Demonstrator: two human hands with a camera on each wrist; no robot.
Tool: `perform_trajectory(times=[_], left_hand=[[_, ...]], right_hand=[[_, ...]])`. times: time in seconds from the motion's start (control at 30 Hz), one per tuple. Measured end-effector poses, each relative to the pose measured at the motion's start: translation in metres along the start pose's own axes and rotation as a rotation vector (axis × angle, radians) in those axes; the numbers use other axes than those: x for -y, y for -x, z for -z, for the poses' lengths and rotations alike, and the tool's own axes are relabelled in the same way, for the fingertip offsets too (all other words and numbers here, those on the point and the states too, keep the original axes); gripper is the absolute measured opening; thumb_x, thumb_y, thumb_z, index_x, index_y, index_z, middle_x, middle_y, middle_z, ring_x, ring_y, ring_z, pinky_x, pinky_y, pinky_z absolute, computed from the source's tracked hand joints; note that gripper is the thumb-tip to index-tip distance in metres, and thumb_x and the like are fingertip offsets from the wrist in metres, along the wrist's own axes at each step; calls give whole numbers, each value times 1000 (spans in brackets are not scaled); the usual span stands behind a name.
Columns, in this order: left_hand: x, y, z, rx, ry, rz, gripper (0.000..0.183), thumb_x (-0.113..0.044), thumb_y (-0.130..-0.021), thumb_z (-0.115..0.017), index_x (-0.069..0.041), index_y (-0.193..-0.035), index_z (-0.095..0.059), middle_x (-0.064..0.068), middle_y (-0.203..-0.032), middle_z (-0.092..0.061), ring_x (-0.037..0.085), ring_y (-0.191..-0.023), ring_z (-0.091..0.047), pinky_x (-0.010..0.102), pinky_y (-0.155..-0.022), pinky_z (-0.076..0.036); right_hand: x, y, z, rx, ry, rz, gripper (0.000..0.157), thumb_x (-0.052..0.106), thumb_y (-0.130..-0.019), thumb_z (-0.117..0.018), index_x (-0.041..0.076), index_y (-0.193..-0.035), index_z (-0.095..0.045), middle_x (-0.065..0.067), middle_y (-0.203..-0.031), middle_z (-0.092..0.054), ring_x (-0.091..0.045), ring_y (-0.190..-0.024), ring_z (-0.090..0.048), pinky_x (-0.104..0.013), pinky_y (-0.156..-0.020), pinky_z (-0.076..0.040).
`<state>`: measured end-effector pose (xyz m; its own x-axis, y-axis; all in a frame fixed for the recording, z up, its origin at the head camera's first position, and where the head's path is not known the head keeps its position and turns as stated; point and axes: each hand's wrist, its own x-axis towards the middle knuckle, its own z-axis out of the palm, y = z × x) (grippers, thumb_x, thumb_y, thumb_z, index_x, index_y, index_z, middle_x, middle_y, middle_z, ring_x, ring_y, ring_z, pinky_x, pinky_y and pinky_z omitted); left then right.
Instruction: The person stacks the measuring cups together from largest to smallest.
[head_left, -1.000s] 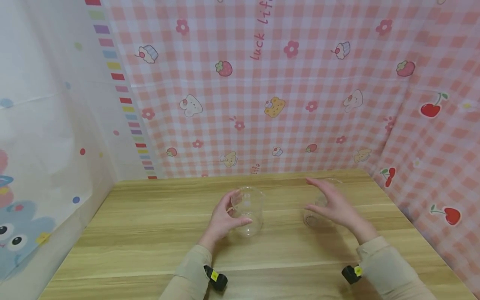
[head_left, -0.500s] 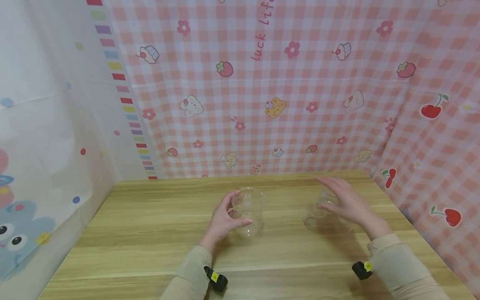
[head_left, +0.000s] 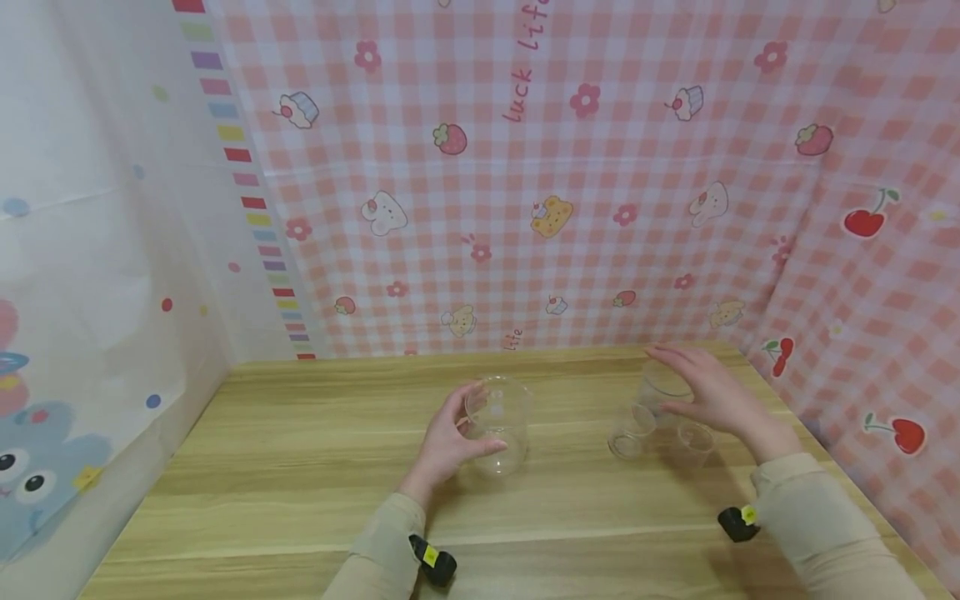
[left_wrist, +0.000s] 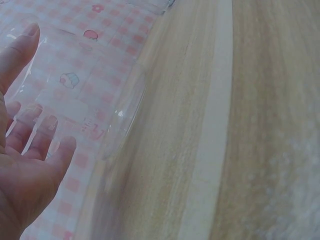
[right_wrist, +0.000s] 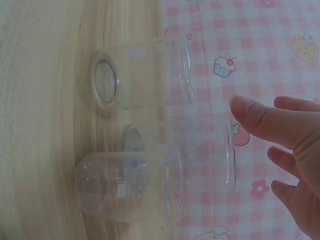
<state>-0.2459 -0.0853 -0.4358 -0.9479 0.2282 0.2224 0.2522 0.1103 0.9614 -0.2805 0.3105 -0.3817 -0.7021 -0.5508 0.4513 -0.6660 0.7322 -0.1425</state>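
My left hand (head_left: 453, 442) curls round a clear, wide-rimmed beaker (head_left: 513, 425) standing near the middle of the table, thumb in front and fingers behind. Through its wall the fingers show in the left wrist view. Over to the right, three clear containers stand close together. A rear one (right_wrist: 200, 145) lies behind a front left one (right_wrist: 145, 75) and a front right one (right_wrist: 125, 195), which bears a small white mark. Beside the rear container's rim, my right hand (head_left: 712, 396) has its thumb and fingers spread, with the thumb tip right at that rim.
The containers stand on a wood-grain table (head_left: 300, 467). At the table's far edge hangs a pink checked cloth (head_left: 480, 192), which continues along the right side (head_left: 885, 333). A white printed cloth (head_left: 97, 250) closes off the left.
My right hand has moved rightward from over the right-hand containers, bringing more of them into sight. The left hand and its beaker stay in place.
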Motion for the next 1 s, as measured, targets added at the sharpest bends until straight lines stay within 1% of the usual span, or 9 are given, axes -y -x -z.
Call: perform_trajectory(times=[0.13,0.27,0.37,0.5,0.53,0.7,0.87,1.0], left_hand=[[0,0,0,0,3,-7,88,2,-71,-87,-2,-146,-41,17,-147,-47,37,-133,-45,51,-110,-37],[3,0,0,7,11,-12,88,0,-71,-87,-2,-146,-41,17,-147,-47,36,-133,-45,51,-110,-37],[16,-4,0,0,17,-15,90,1,-70,-88,-3,-147,-41,16,-148,-46,35,-133,-45,52,-110,-37],[32,-10,-1,-14,22,-26,91,1,-69,-88,-7,-147,-42,13,-148,-46,34,-134,-45,52,-110,-36],[33,-10,-1,-16,24,-29,91,1,-69,-88,-9,-147,-42,12,-148,-46,33,-134,-45,52,-110,-37],[34,-10,-2,-18,25,-33,90,-1,-69,-89,-14,-146,-44,8,-148,-48,29,-134,-46,49,-111,-37],[33,-10,-2,-11,27,-48,89,-2,-69,-89,-12,-146,-44,10,-148,-47,31,-134,-46,51,-111,-36],[33,-11,-2,-13,19,-44,89,-2,-69,-89,-12,-146,-45,9,-148,-47,31,-133,-46,51,-111,-36]], right_hand=[[-5,1,1,46,3,6,80,5,-68,-90,-3,-137,-50,-28,-136,-50,-49,-120,-46,-67,-96,-40],[-9,0,2,135,29,-2,76,4,-72,-87,-3,-137,-51,-28,-139,-47,-49,-124,-43,-66,-97,-41],[-10,-1,3,191,45,-12,75,1,-73,-85,-4,-138,-50,-29,-140,-46,-50,-126,-42,-65,-98,-41],[-13,-3,3,227,53,-24,74,-1,-73,-84,-4,-139,-50,-30,-140,-45,-50,-127,-41,-66,-98,-41],[-13,-4,4,234,54,-26,74,-1,-73,-84,-4,-138,-51,-30,-140,-45,-51,-127,-41,-66,-98,-41],[-17,-7,4,275,55,-21,71,-1,-74,-84,-3,-137,-53,-31,-140,-45,-52,-126,-42,-66,-97,-41],[-18,-11,6,337,22,-50,69,-2,-76,-82,-3,-138,-52,-31,-143,-43,-53,-128,-39,-67,-98,-40],[-18,-14,7,389,10,-78,69,-3,-77,-80,-1,-140,-51,-30,-144,-41,-54,-128,-38,-68,-97,-40]])
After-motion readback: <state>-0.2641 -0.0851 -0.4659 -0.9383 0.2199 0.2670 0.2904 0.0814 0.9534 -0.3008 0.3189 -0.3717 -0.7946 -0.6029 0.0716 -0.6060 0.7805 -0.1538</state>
